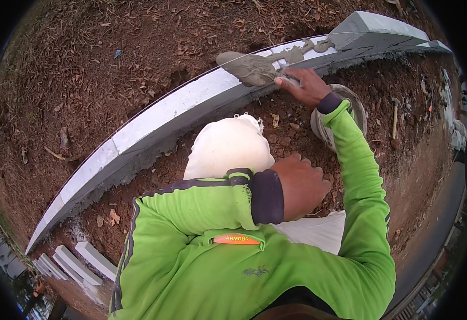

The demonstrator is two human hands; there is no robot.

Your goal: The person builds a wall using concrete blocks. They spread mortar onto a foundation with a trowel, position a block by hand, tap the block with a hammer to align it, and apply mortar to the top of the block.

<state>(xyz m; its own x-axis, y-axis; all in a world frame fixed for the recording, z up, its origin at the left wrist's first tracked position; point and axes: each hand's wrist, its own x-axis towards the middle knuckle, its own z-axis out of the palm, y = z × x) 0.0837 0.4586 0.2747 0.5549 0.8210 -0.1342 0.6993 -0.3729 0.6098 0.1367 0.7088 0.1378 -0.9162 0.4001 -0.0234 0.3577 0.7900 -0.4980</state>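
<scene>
Right hand (309, 85) has its grip closed on the handle of a trowel (249, 68), index finger stretched along the handle toward the blade. One trowel shows, its blade heaped with wet grey mortar and lying flat on top of the white block course (164, 109), just left of the fingers. More mortar (297, 52) is smeared along the block tops beyond the blade, toward a single raised grey block (375, 29) at the far end. Left hand (300, 186) is loosely curled with nothing in its grip, resting low near the red soil (100, 69) and touching no tool. One white sack (227, 146) sits between the two arms. One bucket (345, 114) stands behind the right wrist, partly hidden by the green sleeve. One hammer (395, 114) lies on the ground further right. Several spare white blocks (73, 261) lie at lower left.
</scene>
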